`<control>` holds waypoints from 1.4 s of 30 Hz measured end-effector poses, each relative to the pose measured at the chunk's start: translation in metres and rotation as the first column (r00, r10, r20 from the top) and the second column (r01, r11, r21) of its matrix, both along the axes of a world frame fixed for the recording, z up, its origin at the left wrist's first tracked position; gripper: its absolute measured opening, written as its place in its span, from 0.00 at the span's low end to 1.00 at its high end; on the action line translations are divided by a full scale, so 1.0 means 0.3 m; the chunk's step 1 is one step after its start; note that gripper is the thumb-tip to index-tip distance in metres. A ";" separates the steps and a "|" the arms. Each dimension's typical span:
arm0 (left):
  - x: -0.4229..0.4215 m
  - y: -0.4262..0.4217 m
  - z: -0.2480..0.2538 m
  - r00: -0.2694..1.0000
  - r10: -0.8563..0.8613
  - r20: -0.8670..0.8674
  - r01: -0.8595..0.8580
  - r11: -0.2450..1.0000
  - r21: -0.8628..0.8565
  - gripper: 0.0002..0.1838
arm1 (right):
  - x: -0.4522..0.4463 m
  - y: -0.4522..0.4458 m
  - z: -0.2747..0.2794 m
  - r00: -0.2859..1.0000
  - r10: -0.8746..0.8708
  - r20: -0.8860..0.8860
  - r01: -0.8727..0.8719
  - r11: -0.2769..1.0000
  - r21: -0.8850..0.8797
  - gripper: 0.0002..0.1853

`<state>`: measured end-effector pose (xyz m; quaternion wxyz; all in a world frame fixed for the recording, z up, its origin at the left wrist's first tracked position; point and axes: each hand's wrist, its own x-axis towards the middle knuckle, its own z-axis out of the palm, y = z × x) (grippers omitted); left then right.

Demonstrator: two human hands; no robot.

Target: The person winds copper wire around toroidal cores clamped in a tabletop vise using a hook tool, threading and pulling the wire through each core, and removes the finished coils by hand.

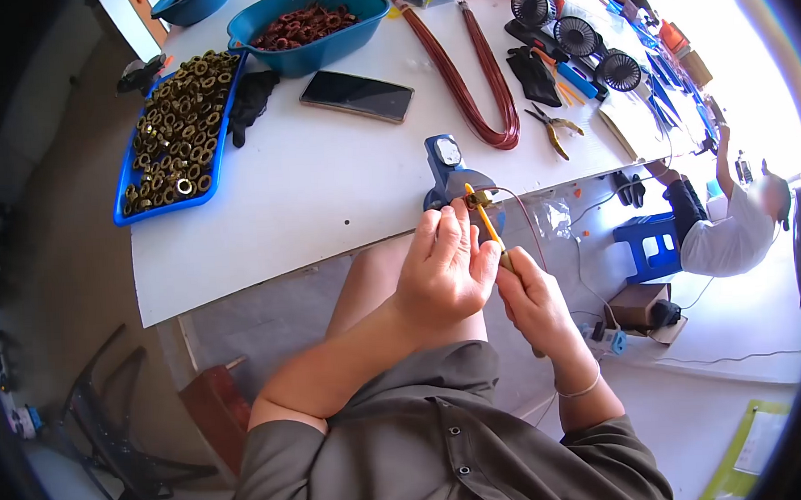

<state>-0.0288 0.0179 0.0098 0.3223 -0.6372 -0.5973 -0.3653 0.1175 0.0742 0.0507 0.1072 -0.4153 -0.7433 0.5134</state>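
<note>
Near the frame's centre, the left hand pinches a small brass-coloured part, the nearer hand to it. From lower right, the right hand grips a yellow stick, its long axis slanting up-left across the part.

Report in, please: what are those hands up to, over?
Left hand pinching small brass-coloured piece. Right hand holding yellow tool, tip at the piece. Blue stand close beyond on the table.
</note>
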 end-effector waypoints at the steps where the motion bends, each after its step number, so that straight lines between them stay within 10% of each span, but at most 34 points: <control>1: 0.003 0.000 0.002 1.000 0.008 0.000 -0.008 1.000 -0.007 0.04 | 0.000 0.002 0.000 1.000 0.014 -0.009 -0.014 0.998 0.060 0.06; 8: 0.004 -0.004 0.002 0.999 -0.047 0.020 0.047 0.998 0.046 0.06 | 0.003 -0.037 -0.060 0.985 -0.016 -0.172 0.057 0.969 0.241 0.08; 16: 0.023 -0.026 0.009 0.997 0.004 0.077 -0.003 1.000 -0.011 0.10 | 0.038 -0.173 -0.144 0.849 -0.211 -0.484 0.084 0.959 -0.270 0.10; 25: 0.031 -0.041 0.000 0.970 0.031 0.243 -0.028 0.999 -0.016 0.17 | 0.482 -0.411 -0.105 0.919 -0.317 -0.232 0.072 0.717 -0.693 0.08; 31: 0.097 -0.040 0.037 0.961 0.085 0.262 -0.085 0.996 -0.010 0.28 | 0.774 -0.595 -0.007 0.986 -0.165 0.022 0.164 0.944 -0.286 0.08; 35: 0.066 -0.016 -0.017 0.978 0.104 0.179 -0.117 0.991 0.059 0.25 | 1.014 -0.734 -0.106 0.908 -0.396 0.138 0.361 0.570 -0.738 0.15; 40: -0.026 -0.018 0.000 0.952 0.015 0.306 -0.025 0.999 0.030 0.10 | 1.127 -0.676 -0.184 0.709 -0.325 0.626 0.580 0.773 -0.256 0.10; 42: -0.082 0.006 -0.003 0.896 -0.095 0.434 0.061 0.994 0.091 0.15 | 0.923 -0.568 -0.120 0.822 -0.413 0.392 0.522 0.822 -0.228 0.09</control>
